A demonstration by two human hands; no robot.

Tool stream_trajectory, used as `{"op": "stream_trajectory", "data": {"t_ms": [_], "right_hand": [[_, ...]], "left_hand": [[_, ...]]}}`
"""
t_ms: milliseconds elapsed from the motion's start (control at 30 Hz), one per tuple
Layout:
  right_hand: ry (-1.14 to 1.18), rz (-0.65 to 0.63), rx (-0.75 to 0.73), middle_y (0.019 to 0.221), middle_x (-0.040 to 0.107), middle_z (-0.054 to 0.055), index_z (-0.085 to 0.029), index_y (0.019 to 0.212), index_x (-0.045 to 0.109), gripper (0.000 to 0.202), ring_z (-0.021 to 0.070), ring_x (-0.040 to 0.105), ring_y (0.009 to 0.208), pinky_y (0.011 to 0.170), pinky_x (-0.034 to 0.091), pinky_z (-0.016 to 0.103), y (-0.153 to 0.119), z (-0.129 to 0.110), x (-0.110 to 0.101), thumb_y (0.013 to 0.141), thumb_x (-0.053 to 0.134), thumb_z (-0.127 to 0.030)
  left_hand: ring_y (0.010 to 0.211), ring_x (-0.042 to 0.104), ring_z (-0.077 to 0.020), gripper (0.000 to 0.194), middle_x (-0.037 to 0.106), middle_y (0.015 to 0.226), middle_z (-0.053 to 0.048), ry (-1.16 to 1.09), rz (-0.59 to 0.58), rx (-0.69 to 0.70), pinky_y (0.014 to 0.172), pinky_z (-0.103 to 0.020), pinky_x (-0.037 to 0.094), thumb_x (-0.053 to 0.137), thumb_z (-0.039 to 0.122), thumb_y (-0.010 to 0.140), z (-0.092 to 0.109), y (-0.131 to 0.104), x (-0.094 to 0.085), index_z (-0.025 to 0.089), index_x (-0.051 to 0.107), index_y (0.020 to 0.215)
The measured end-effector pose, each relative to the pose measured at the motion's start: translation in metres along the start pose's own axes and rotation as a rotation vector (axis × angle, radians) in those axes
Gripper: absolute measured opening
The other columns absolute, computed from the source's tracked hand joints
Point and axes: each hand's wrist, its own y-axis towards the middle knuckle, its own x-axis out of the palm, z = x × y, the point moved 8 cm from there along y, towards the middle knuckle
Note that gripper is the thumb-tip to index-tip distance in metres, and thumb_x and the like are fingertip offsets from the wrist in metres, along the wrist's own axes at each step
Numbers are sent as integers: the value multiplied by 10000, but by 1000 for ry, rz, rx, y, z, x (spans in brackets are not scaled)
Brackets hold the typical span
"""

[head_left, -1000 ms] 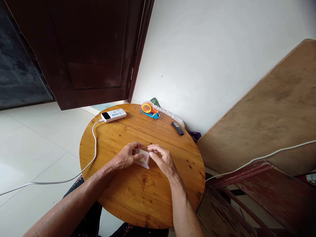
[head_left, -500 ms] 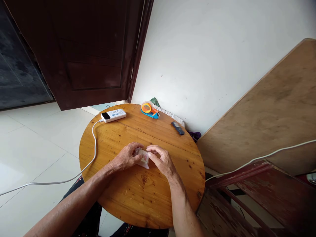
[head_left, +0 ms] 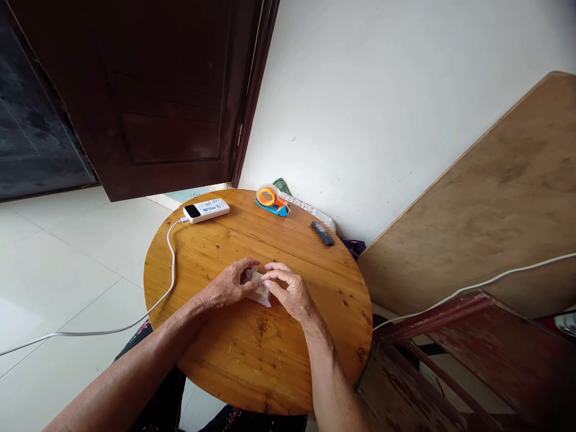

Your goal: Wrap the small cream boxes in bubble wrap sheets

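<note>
A small whitish packet [head_left: 261,294] in crinkly clear wrapping, with faint pink print, lies on the round wooden table [head_left: 243,354]. My left hand [head_left: 231,282] grips its left side, the thumb across the top and the fingers curled behind. At the packet's upper right edge, my right hand [head_left: 290,291] brings thumb and index finger together in a pinch on the wrapping. Its other fingers are bent over the far side. The hands cover part of the packet.
A white device [head_left: 207,210] with a dark screen sits at the far left, its white cable [head_left: 172,264] running off the table. A tape dispenser [head_left: 273,201] and a blurred dark object [head_left: 323,233] are near the back edge. A wooden board [head_left: 477,192] leans at the right.
My right hand has moved slightly left, and its thumb and index finger have closed together over the packet's edge. The left hand and the packet have hardly moved.
</note>
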Motion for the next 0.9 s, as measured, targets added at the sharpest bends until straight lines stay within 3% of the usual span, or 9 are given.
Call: {"op": "stream_trajectory", "data": {"t_ms": [233,433,567,667,900], "right_hand": [[17,-13,-3,1111,682,71,-233,851,762,161,204,640,1075,977,463,344,0,-2,0,845,603,-209],[36,-15,-17,1123,683,69,-234,848,760,165,210,636,1087,977,465,350,-1,-3,0,843,600,-193],[31,30,-23,1118,690,70,-231,874,743,152,211,642,1077,981,464,357,-1,0,-3,835,603,-187],[31,81,-14,1111,698,75,-224,884,726,143,213,647,1056,971,469,363,0,3,-8,825,601,-187],[37,92,0,1102,714,78,-218,863,709,120,212,654,1035,905,481,343,0,6,-10,804,606,-198]], "left_hand": [[882,614,-214,662,656,1059,-87,-136,-65,-39,762,-321,503,579,238,670,-4,0,4,120,501,1317],[883,602,-224,612,663,1035,-73,-132,-44,-67,765,-319,481,546,253,663,-1,0,-1,125,553,1262],[985,603,-255,527,676,1076,-82,-205,44,-83,836,-333,473,555,316,704,0,-2,-9,139,610,1197],[946,621,-253,500,690,1077,-95,-366,118,-138,798,-333,480,611,374,698,-7,-2,-12,144,632,1141],[793,634,-195,397,711,814,-68,-700,413,-271,664,-261,435,745,386,558,-30,0,-31,129,685,854]]}}
